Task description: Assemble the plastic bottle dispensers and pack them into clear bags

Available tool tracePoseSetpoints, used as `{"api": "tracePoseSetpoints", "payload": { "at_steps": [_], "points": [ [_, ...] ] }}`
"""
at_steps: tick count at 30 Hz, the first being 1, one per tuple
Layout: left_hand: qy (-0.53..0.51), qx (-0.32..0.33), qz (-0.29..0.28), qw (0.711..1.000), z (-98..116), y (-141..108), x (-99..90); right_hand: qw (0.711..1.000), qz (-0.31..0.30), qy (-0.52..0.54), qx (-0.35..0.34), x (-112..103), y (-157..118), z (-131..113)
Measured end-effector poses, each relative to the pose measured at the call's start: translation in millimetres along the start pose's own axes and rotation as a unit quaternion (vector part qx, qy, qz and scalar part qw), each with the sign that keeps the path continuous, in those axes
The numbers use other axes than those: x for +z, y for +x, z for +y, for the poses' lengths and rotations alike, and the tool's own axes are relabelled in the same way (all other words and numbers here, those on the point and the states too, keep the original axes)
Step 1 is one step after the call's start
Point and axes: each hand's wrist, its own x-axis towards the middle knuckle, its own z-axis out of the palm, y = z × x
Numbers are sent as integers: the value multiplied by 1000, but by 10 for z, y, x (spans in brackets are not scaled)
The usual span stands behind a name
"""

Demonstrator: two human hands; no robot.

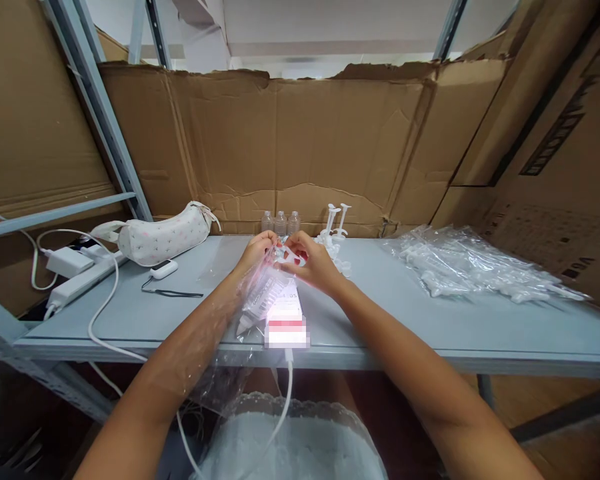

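My left hand [260, 250] pinches the top of a clear plastic bag [253, 283], which drapes down over my left forearm and past the shelf edge. A whitish tube with printed markings and a pointed tip [256, 303] shows through the film. Close beside it, my right hand [314, 260] is closed around a small white plastic piece [291, 256] at the bag's mouth; its exact kind is partly hidden by the fingers. Below both hands lies a lit phone [284, 303] with a white cable [289, 380] plugged into its near end.
Behind my hands stand three small clear bottles [281, 223] and several white plunger-like parts [334, 230]. A large bag of clear plastic parts [475, 263] lies right. On the left are a white pouch [163, 237], a small white device [164, 269] and a power strip [80, 287]. Cardboard [300, 143] walls the back.
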Motion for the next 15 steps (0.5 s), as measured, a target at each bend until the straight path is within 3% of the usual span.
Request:
{"api": "tracePoseSetpoints", "payload": {
  "at_steps": [4, 10, 15],
  "points": [
    [6, -19, 35, 999, -3, 2, 21, 999, -46, -5, 3, 24, 5, 0],
    [-17, 7, 61, 998, -11, 90, -39, 992, -124, 36, -10, -40, 24, 26],
    [-60, 11, 54, 997, -4, 90, -68, 978, -188, 31, -83, -46, 24, -20]
  ]
}}
